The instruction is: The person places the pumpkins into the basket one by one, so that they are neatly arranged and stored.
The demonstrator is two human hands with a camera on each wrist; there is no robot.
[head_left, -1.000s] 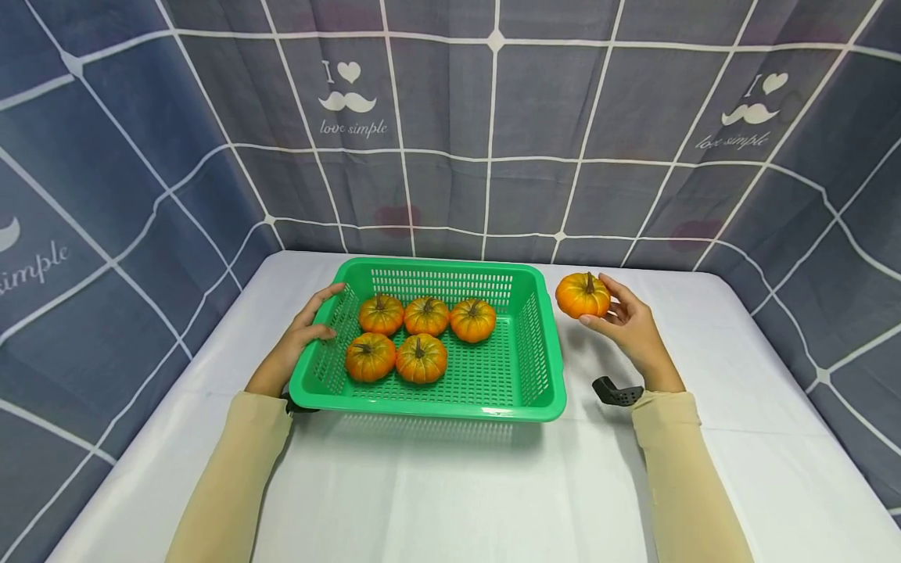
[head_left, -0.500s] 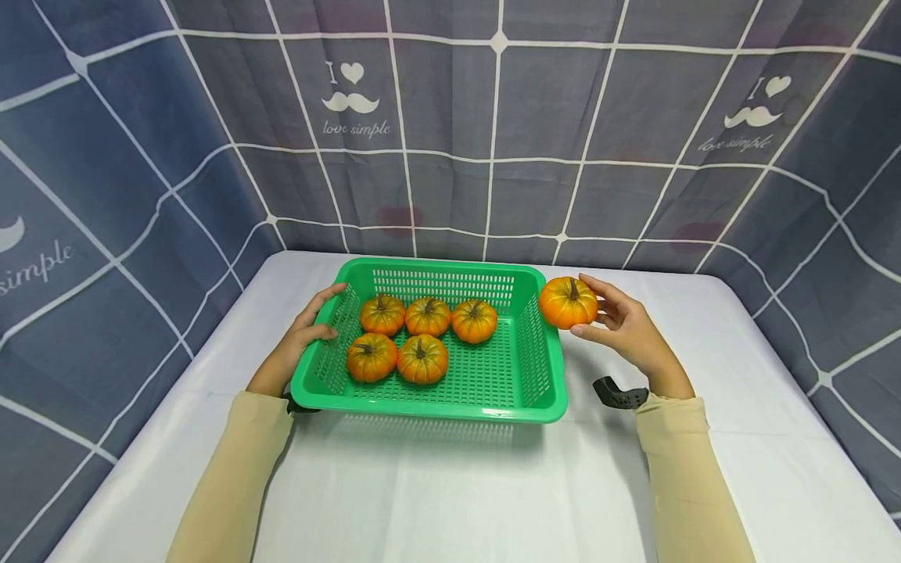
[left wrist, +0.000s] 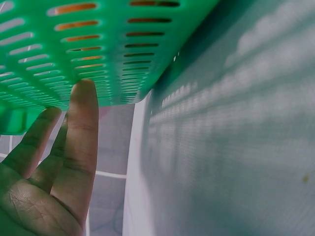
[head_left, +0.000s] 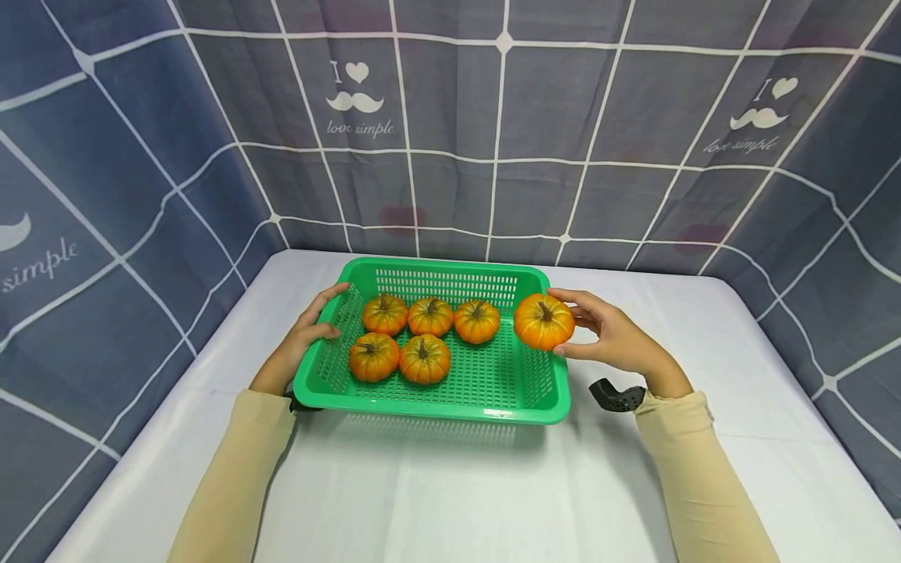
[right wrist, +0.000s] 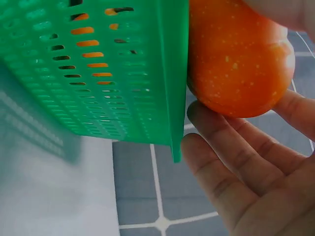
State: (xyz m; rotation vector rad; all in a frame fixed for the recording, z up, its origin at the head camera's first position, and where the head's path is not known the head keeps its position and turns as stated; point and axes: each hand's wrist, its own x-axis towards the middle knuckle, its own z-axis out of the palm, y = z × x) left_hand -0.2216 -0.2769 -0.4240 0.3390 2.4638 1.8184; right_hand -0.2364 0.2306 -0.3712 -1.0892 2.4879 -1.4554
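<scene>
A green plastic basket (head_left: 429, 414) with slotted walls holds several small orange pumpkins (head_left: 423, 359) at its left and middle. My left hand (head_left: 299, 344) grips the basket's left rim, thumb on the inner side. In the left wrist view, the fingers (left wrist: 81, 147) touch the slotted outer wall. Over the basket's right end, my right hand (head_left: 612, 336) holds one more pumpkin (head_left: 544, 321) between thumb and fingers, its stem up. The right wrist view shows this pumpkin (right wrist: 241, 64) just beyond the basket's rim (right wrist: 173, 73), partly hidden by it.
A white cloth (head_left: 450, 493) covers the table beneath the basket. Dark grey checked curtains (head_left: 450, 102) stand behind and on both sides. A black device (head_left: 616, 396) is strapped at the right wrist.
My right hand has carried its pumpkin leftward, from beside the basket to above its right end. The left hand and the basket have stayed in place.
</scene>
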